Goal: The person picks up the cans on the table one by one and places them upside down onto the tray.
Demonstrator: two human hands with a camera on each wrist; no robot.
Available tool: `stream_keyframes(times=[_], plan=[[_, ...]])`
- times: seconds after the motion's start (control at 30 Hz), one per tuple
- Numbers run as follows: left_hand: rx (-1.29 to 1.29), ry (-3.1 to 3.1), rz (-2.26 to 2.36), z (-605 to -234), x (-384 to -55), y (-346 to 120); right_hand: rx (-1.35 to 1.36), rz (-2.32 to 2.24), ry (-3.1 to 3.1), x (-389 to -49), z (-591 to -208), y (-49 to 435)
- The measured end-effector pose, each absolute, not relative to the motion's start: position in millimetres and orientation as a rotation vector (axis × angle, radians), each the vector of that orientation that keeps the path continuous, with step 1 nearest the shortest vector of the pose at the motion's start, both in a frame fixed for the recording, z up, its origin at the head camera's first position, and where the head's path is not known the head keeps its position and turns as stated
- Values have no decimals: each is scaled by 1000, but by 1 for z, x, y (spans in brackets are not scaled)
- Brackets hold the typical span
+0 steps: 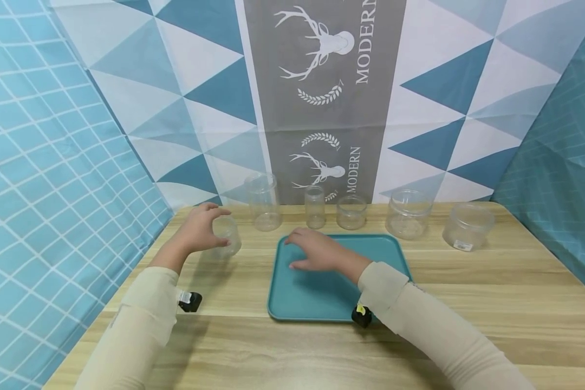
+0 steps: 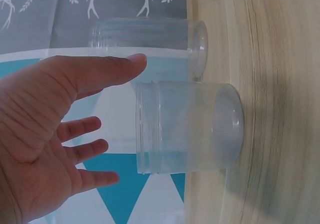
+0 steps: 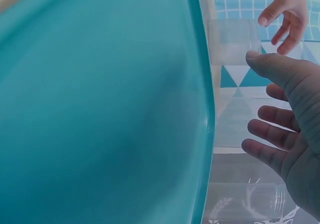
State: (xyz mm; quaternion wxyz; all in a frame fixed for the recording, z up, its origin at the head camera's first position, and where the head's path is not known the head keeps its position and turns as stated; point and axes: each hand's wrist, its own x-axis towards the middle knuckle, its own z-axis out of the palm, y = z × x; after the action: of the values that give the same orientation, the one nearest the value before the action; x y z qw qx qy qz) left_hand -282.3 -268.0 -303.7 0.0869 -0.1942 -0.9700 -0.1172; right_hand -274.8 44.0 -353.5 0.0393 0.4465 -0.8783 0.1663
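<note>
My left hand (image 1: 200, 230), thumb and fingers spread apart, hovers beside a clear plastic jar (image 1: 230, 241) at the left of the table. In the left wrist view a gap shows between the hand and this lidless jar (image 2: 190, 129); the jar stands upright on the wood. Over the teal tray (image 1: 302, 303) hangs my right hand (image 1: 317, 250), fingers apart and holding nothing. The right wrist view shows that hand (image 3: 295, 119) above the tray (image 3: 125, 84), not touching it.
Along the back stand a tall clear jar (image 1: 265, 208), a narrow one (image 1: 314, 208), a short one (image 1: 351, 213), a wide one (image 1: 409, 216) and another wide one with a label (image 1: 468, 227). A patterned cloth (image 1: 214, 108) hangs behind the wooden table (image 1: 234, 346).
</note>
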Motion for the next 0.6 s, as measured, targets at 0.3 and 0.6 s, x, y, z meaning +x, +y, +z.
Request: stream_keyframes(times=[0.3,0.6], plan=[[-582,-2929,-363,-303,-293,-269,1343,593,-2744,-279,-351,36],[-564,-3053,-334,-301,-303,-271,1377,636,-2838,-277,-346,20]])
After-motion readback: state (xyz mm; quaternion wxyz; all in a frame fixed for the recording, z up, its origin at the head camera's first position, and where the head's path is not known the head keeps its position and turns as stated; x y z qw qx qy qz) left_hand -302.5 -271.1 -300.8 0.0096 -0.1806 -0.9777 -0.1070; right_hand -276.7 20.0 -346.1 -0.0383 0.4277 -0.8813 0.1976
